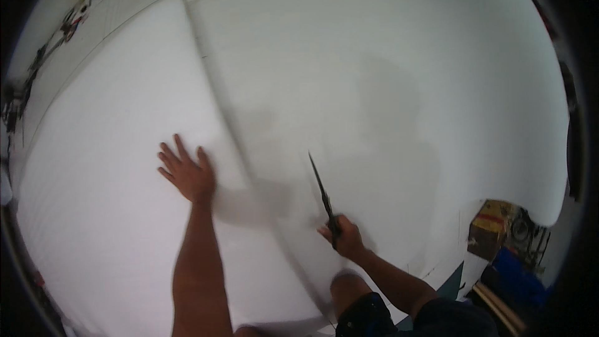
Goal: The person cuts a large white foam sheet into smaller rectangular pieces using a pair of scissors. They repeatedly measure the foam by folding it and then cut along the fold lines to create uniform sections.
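Observation:
My left hand (189,176) lies flat with its fingers spread on a thick, soft-looking white sheet (112,150). The edge of this sheet runs at a slant from the far middle down to my knee. My right hand (349,238) is closed round the dark handles of a pair of scissors (320,182). Their long, narrow blades are together, with the tip pointing away from me. They are over the smooth pale surface (299,75) to the right of the sheet's edge. My fingers partly hide the handles.
At the lower right stand a worn yellow-brown box (488,229), a blue thing (516,278) and some wooden strips (500,309). The pale surface ends there in a rounded corner. Small, blurred items (75,22) line the far left edge. My bare knee (349,287) is near the sheet's edge.

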The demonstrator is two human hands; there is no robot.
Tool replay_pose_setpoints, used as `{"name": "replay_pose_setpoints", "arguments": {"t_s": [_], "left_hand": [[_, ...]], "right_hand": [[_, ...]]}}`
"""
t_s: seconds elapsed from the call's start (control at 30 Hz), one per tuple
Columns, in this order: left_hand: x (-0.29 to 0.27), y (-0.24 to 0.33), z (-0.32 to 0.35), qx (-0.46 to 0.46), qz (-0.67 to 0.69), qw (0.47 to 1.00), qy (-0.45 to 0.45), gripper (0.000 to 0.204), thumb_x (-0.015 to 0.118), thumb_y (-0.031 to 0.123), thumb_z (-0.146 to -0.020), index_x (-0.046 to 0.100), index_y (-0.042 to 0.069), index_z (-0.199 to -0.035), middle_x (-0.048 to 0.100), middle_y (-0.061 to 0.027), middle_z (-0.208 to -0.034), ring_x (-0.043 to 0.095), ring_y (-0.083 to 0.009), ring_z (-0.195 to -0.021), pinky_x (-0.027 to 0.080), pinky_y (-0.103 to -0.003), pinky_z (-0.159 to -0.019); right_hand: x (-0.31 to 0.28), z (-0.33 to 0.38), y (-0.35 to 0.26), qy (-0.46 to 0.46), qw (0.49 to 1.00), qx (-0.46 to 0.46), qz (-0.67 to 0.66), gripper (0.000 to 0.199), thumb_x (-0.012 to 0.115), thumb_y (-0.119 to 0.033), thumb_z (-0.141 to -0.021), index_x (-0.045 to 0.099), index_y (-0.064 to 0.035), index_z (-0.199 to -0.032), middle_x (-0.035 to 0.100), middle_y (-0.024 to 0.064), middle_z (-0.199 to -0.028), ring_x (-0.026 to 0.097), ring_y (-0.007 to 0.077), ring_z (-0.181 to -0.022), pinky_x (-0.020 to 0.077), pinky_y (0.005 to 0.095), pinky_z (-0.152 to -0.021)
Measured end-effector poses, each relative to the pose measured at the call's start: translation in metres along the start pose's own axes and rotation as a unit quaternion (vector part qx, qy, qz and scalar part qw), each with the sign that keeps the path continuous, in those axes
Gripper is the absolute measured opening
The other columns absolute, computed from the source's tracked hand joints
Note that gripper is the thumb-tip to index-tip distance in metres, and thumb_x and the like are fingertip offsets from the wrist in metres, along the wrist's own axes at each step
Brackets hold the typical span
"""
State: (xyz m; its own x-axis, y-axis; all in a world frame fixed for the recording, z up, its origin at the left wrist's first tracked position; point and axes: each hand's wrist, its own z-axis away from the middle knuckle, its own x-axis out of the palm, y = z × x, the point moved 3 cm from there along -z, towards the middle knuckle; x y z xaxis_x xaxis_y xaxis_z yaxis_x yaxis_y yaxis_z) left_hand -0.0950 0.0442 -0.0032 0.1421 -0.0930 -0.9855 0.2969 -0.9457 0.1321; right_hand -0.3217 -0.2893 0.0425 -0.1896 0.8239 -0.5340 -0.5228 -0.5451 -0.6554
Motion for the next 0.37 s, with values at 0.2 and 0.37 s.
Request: {"name": "replay_pose_setpoints", "arguments": {"t_s": [0.2, 0.37], "left_hand": [[-0.044, -0.042, 0.009, 0.033, 0.176, 0.983, -0.025, 0.061, 0.050, 0.039, -0.100, 0.036, 0.004, -0.148, 0.032, -0.0230, -0.154, 0.025, -0.0389, -0.145, 0.019, -0.049, -0.119], [-0.139, -0.129, 0.114, 0.069, 0.258, 0.960, 0.086, 0.052, 0.062, 0.025, -0.096, 0.049, -0.005, -0.137, 0.048, -0.0242, -0.143, 0.040, -0.0393, -0.137, 0.028, -0.046, -0.117]], "right_hand": [[-0.070, 0.215, 0.213, 0.054, 0.975, 0.132, 0.168, 0.049, 0.071, -0.049, -0.085, 0.061, -0.0063, -0.106, 0.071, 0.0170, -0.091, 0.069, 0.0372, -0.087, 0.0545, 0.0454, -0.073], [-0.092, 0.382, 0.355, 0.089, 0.960, 0.235, 0.125, 0.051, 0.071, -0.041, -0.086, 0.057, -0.0064, -0.122, 0.069, 0.0194, -0.109, 0.068, 0.0352, -0.101, 0.0522, 0.0463, -0.089]]}}
